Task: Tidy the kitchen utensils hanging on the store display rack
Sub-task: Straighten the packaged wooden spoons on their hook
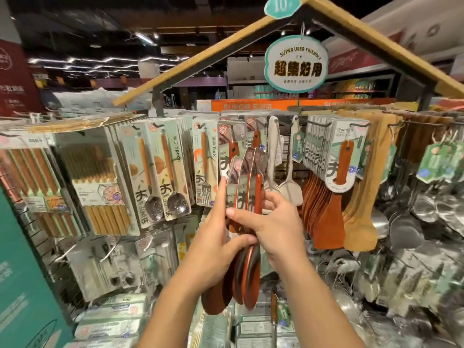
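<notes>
Both the left hand [213,237] and right hand [272,222] were found gripping a bundle of carded wooden spoons [247,204], not yet rehung on the rack [286,119].

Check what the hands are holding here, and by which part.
Both hands grip one bunch of packaged wooden spoons at mid-handle, below the card labels: left hand from the left, right hand from the right. The spoon bowls hang free below.
</notes>
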